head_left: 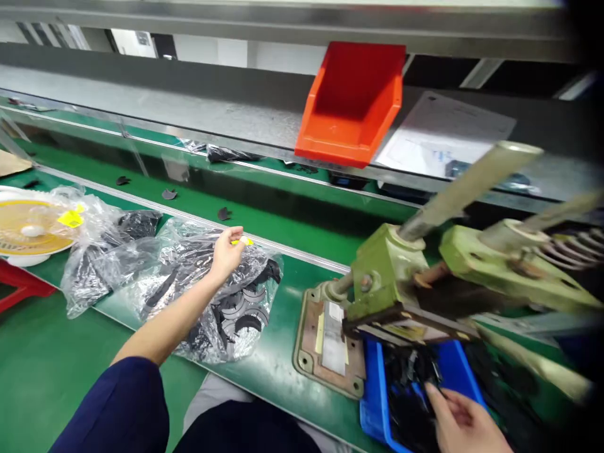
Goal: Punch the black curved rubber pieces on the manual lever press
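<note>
My left hand (227,250) reaches out over a clear plastic bag (221,296) full of black curved parts, its fingers pinched on a small yellow piece (243,241). My right hand (460,420) rests at the lower right in a blue tray (375,390) of black parts, fingers curled among them; what they grip is hidden. A green hand press (401,277) on a brown base plate stands between the two hands.
A second bag of black parts (106,248) and a yellow reel (28,228) in plastic lie at the left. An orange bin (352,104) hangs on the rail above. Loose black pieces (224,214) dot the green belt. A paper sheet (443,135) lies behind the press.
</note>
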`<state>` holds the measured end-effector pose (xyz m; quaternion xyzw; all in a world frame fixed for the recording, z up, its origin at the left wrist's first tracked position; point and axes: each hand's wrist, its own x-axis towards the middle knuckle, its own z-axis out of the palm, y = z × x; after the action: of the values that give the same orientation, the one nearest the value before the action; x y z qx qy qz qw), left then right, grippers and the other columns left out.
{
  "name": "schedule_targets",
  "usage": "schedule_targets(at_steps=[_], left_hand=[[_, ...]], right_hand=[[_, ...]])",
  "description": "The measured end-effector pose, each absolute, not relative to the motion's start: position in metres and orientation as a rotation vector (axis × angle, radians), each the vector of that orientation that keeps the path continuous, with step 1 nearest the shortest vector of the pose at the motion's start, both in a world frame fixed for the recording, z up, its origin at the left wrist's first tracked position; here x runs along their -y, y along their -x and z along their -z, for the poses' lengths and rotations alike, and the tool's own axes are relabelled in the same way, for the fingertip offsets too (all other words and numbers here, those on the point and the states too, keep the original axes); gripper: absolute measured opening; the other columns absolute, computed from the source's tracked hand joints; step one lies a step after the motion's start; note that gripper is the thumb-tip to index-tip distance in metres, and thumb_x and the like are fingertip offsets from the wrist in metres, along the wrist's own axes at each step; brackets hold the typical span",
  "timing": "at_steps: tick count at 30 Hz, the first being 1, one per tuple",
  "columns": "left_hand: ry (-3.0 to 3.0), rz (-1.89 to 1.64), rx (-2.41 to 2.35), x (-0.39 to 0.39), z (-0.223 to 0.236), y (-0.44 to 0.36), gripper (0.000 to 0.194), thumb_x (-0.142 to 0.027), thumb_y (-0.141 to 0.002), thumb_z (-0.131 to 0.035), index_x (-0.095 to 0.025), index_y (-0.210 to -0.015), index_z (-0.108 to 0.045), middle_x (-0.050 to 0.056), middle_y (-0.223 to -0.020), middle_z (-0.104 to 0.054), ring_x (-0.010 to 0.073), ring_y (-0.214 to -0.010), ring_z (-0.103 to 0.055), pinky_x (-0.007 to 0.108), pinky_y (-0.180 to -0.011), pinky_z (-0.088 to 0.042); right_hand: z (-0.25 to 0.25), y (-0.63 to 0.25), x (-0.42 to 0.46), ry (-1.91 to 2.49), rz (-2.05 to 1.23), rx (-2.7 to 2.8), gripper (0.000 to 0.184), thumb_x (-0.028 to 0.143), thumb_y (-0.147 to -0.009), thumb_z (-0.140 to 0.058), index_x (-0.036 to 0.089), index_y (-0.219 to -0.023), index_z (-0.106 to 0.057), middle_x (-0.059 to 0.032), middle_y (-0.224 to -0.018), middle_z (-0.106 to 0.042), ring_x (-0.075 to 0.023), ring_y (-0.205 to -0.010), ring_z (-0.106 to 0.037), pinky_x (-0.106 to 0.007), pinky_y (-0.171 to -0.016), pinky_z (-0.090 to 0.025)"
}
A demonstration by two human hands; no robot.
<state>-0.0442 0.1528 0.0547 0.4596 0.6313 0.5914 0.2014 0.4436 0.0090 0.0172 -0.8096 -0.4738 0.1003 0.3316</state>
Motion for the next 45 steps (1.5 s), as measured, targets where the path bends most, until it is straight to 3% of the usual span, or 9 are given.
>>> schedule_targets(at_steps=[4, 10, 19, 35, 45], left_hand=[[-1.627, -1.377, -1.314, -0.069, -0.062, -0.021, 0.014, -0.027, -0.085, -0.066, -0.017, -0.093, -0.072, 0.006, -0.093, -0.071, 0.0175, -0.084, -0.068, 0.03, -0.075, -0.056], [-1.694, -1.044, -0.874, 0.005, -0.059, -0.1, 0.024, -0.026, -0.085, -0.071, -0.017, -0.107, -0.071, 0.009, -0.099, -0.071, 0.0166, -0.084, -0.069, 0.029, -0.072, -0.059], [-1.86, -1.179, -0.874, 0.024, -0.044, -0.115, 0.01, -0.026, -0.088, -0.071, -0.018, -0.092, -0.073, 0.006, -0.088, -0.075, 0.0165, -0.082, -0.071, 0.03, -0.075, -0.059], [-1.828, -1.126, -0.88, 0.03, -0.032, -0.116, 0.008, -0.021, -0.088, -0.069, -0.017, -0.094, -0.073, 0.006, -0.09, -0.074, 0.0137, -0.078, -0.07, 0.022, -0.062, -0.055], [-1.868, -1.157, -0.847, 0.032, -0.025, -0.112, 0.012, -0.014, -0.087, -0.068, -0.017, -0.098, -0.072, 0.006, -0.094, -0.073, 0.0137, -0.084, -0.069, 0.023, -0.072, -0.056]], right_hand=[[-0.043, -0.381, 0.012, 1.589, -0.7, 1.175, 0.041, 0.059, -0.069, -0.074, 0.021, -0.08, -0.065, -0.0046, -0.066, -0.067, -0.0188, -0.057, -0.06, -0.032, -0.055, -0.051], [-0.028, -0.321, 0.038, 1.376, -0.907, 1.265, 0.033, 0.053, -0.077, -0.073, 0.022, -0.085, -0.066, -0.0055, -0.086, -0.069, -0.0191, -0.08, -0.065, -0.033, -0.073, -0.055], [-0.027, -0.314, 0.059, 1.155, -0.847, 1.443, 0.01, 0.029, -0.082, -0.074, 0.025, -0.087, -0.067, -0.0036, -0.087, -0.069, -0.0184, -0.085, -0.064, -0.035, -0.078, -0.054], [-0.028, -0.313, 0.064, 1.1, -0.726, 1.535, 0.013, 0.018, -0.082, -0.073, 0.026, -0.09, -0.068, -0.0008, -0.086, -0.068, -0.0153, -0.081, -0.065, -0.03, -0.074, -0.053], [-0.024, -0.313, 0.063, 1.055, -0.886, 1.436, 0.022, 0.012, -0.076, -0.077, 0.028, -0.09, -0.071, 0.0001, -0.087, -0.068, -0.0145, -0.083, -0.063, -0.03, -0.076, -0.051]])
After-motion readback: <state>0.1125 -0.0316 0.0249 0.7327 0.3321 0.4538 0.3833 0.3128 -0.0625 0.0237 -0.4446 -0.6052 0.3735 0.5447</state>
